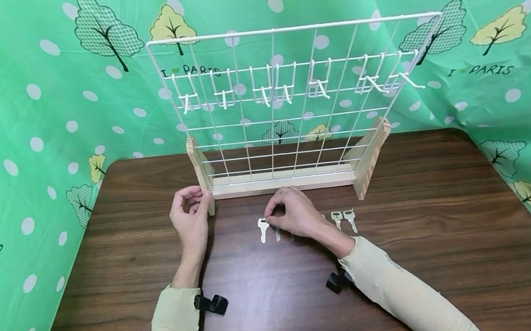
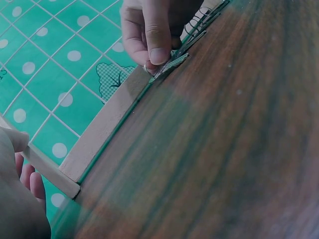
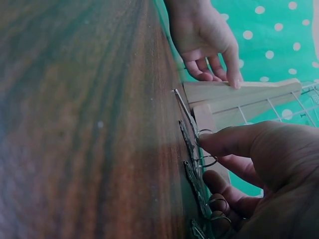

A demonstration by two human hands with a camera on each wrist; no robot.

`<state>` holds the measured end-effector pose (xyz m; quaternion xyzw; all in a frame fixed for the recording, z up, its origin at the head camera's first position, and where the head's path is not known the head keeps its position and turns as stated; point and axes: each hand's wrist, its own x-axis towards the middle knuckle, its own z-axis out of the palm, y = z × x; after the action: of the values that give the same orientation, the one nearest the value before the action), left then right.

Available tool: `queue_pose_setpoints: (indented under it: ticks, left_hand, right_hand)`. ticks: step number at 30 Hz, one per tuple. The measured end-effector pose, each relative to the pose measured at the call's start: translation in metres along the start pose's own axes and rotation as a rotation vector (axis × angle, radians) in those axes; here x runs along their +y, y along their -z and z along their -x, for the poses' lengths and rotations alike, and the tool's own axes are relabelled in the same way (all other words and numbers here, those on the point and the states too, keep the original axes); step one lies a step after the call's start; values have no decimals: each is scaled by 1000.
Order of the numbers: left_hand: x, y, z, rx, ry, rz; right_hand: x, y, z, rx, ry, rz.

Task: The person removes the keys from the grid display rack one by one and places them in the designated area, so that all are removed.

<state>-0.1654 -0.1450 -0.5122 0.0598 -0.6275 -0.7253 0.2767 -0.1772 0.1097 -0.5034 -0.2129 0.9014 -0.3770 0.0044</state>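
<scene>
A white wire grid rack [image 1: 274,173] in a wooden stand stands on the table, with several white hooks [image 1: 223,97] hung across its upper part. My left hand [image 1: 189,220] holds the stand's left wooden side [image 1: 201,168], thumb on the near side and fingers curled behind. In front of the base, several silver keys [image 1: 350,221] with rings lie in a row. My right hand [image 1: 297,211] is at the row's left end, thumb and forefinger pinching the leftmost key [image 1: 263,230] by its ring. The right hand partly covers the middle keys in the head view.
The dark brown wooden table [image 1: 274,309] extends around the rack. A green dotted cloth [image 1: 41,144] with printed trees hangs behind and at both sides. Black wrist straps with cameras [image 1: 218,304] sit on both sleeves.
</scene>
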Motion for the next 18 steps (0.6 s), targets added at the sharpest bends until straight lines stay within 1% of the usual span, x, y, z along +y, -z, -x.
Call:
queue_pose_setpoints:
  ticks: [3, 6, 8, 9, 10, 16, 18]
  left_hand:
    - [0, 0, 0, 0, -1, -3]
    - [0, 0, 1, -1, 2, -3]
    - [1, 0, 1, -1, 4, -2]
    - [1, 0, 1, 0, 5, -1]
    - [1, 0, 1, 0, 6, 0]
    - [0, 0, 0, 2, 11, 3]
    - [0, -1, 0, 0, 10, 3]
  right_hand:
    - [-2, 1, 0, -7, -2, 9]
    - [-17, 9, 2, -51, -42, 39]
    - [-18, 9, 2, -46, -36, 38]
    - [-17, 9, 3, -44, -33, 34]
    - [-9, 7, 2, -37, -6, 24]
    - [-7, 6, 3, -6, 59, 12]
    - [-8, 5, 4, 6, 57, 22]
